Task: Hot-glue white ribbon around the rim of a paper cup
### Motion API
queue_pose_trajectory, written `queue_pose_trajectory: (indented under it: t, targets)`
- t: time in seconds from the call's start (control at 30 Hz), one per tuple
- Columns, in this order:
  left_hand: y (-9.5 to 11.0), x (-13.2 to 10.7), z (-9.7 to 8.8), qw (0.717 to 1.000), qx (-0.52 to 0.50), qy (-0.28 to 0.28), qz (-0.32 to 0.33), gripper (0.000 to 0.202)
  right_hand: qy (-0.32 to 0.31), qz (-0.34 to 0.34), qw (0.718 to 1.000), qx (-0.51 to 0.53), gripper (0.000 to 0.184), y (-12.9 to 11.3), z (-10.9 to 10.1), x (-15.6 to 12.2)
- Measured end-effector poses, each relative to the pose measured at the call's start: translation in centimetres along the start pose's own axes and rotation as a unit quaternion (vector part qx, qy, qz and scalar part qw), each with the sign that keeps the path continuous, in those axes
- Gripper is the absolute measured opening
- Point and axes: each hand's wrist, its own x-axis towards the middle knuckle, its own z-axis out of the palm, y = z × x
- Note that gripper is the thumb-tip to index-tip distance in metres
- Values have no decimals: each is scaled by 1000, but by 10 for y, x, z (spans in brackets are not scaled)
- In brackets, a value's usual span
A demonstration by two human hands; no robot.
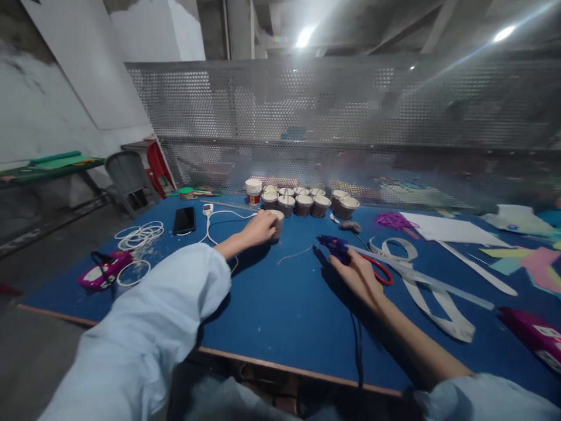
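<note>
Head view: holds a small beige cup (277,224) in the left hand (262,228), with the grip closed around its side, in front of a cluster of small handled buckets (303,204); cannot tell whether resting on the blue surface (272,310) or lifted just off. Grasps a blue glue gun (332,243) in the right hand (358,272) — with the grip wrapped about the handle and the nozzle aimed leftward, well apart from the cup. Shows a long translucent glue stick (438,284) slanting off to the right behind the gun, and a thin strand (294,255) lying between cup and nozzle. Beside the right hand, shows a red loop handle (385,273). On the left, includes a dark phone (184,221), white rings (142,237) and a magenta device (105,271); on the right — a pale ribbon (456,328), a purple tangle (395,220) and a white sheet (451,228).
</note>
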Motion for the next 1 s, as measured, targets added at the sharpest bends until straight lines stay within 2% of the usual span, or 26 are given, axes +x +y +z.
queue_pose_trajectory:
  t: [0.1, 0.17, 0.3, 0.5, 0.7, 0.8, 1.0]
  targets:
    - [0, 5, 18, 1000, 3, -12, -2, 16, 9, -14, 1000, -7, 39, 4, 8, 4]
    - [0, 3, 24, 1000, 4, -16, 2, 16, 12, -24, 1000, -10, 38, 8, 11, 2]
    - [-1, -4, 26, 1000, 1, -19, 18, 17, 11, -38, 999, -17, 33, 12, 13, -4]
    - [1, -9, 21, 999, -21, -11, 49, 32, 9, -64, 997, -33, 33, 8, 12, -7]
    - [-8, -18, 10, 998, -36, 4, 54, 36, -39, -102, 993, -40, 32, 13, -3, -13]
    - [-16, -20, 5, 998, -34, 18, 52, 36, -49, -120, 988, -78, 39, 24, -14, -14]
    - [-21, -13, 18, 993, -111, -3, 29, 33, -65, -108, 978, -165, 40, 47, -27, -1]
